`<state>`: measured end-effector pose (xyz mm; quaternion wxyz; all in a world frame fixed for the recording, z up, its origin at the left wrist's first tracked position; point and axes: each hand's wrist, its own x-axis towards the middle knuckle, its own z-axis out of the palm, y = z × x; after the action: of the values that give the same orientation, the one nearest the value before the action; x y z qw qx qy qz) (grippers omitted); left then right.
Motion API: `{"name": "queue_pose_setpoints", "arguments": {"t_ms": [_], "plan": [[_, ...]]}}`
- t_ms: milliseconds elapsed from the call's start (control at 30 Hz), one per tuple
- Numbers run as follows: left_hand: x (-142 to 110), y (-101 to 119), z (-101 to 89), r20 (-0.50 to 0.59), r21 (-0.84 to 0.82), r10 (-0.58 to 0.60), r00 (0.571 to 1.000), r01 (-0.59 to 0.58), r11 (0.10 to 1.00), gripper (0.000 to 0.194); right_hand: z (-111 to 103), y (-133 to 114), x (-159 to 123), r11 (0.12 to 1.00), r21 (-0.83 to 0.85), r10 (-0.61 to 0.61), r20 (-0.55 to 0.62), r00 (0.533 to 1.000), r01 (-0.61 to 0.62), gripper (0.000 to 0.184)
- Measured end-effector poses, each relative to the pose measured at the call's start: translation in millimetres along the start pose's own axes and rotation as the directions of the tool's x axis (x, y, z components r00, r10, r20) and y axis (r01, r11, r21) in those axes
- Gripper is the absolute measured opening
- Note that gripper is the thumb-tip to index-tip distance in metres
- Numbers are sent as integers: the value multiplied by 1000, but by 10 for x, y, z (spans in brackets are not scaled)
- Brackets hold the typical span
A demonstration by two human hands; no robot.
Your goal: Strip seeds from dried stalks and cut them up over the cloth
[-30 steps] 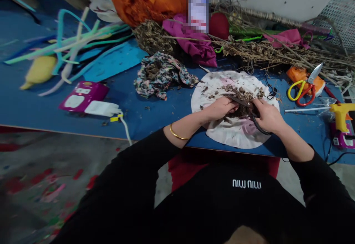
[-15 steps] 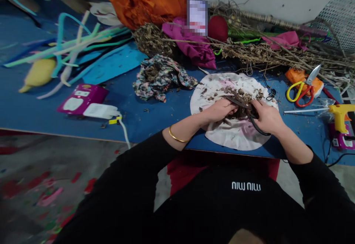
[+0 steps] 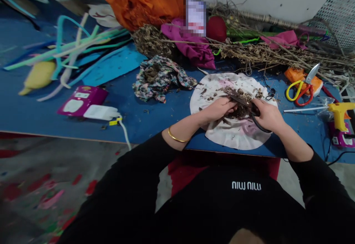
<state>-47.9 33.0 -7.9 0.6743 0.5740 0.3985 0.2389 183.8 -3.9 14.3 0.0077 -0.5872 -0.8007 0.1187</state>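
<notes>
Dark-handled scissors [image 3: 239, 98] are in my right hand [image 3: 268, 116], whose fingers wrap round the handles; the blades point left across a pile of dry plant bits [image 3: 239, 113]. My left hand [image 3: 219, 109] is closed at the pile's left side, close to the blades, gripping dried plant pieces that its fingers partly hide. Beneath both hands lies a round whitish cloth [image 3: 235, 140] with pinkish stains, strewn with brown crumbs and leaf fragments.
Dried stalks [image 3: 257, 55] lie along the back. Left of the cloth is a crumpled floral cloth [image 3: 177, 79]. Red-and-yellow-handled scissors [image 3: 301, 88] and a yellow glue gun [image 3: 338, 114] lie right. A purple box [image 3: 95, 98] and foam strips [image 3: 74, 46] are left.
The scissor blades have shifted slightly over the pile, and my left hand's fingers have moved a little. Both hands stay above the cloth with the same holds.
</notes>
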Motion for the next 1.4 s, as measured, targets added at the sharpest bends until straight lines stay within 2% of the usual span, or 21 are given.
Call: {"name": "queue_pose_setpoints", "arguments": {"t_ms": [100, 200, 333, 467, 667, 800, 967, 1067, 1233, 1400], "plan": [[-31, 28, 12, -62, -170, 22, 998, -32, 985, 17, -32, 49, -16, 999, 41, 8, -65, 998, -5, 52], [-26, 22, 21, -132, -208, 46, 990, -73, 975, 21, -50, 71, -25, 997, 81, -1, -73, 997, 7, 50], [43, -48, 36, -122, -170, 48, 991, -69, 983, 22, -51, 42, -25, 996, 84, -17, -40, 999, 20, 54], [69, -105, 24, -107, -56, 80, 991, -86, 995, 17, -59, 0, -24, 998, 59, -25, 7, 1000, 25, 59], [16, -74, -26, -2, 160, 111, 994, -110, 981, 15, -57, -26, -23, 999, -16, -43, 70, 997, 45, 58], [18, -62, -29, -20, 130, 67, 998, -64, 989, 16, -49, -20, -20, 999, -37, -32, 137, 990, 37, 52], [10, -37, -12, -33, 40, 5, 999, -3, 999, 18, -67, -55, -21, 999, -51, -6, 160, 987, 15, 48], [4, -25, -10, -39, 36, 20, 999, -18, 999, 17, -70, -81, -23, 998, -65, -18, 133, 991, 27, 52], [21, -43, -29, 26, 101, 87, 996, -89, 991, 18, -44, -109, -24, 995, -89, -35, 98, 995, 43, 59], [4, -31, -28, -15, 92, 38, 999, -36, 995, 20, -16, -97, -16, 998, -54, -34, 117, 993, 40, 53]]}}
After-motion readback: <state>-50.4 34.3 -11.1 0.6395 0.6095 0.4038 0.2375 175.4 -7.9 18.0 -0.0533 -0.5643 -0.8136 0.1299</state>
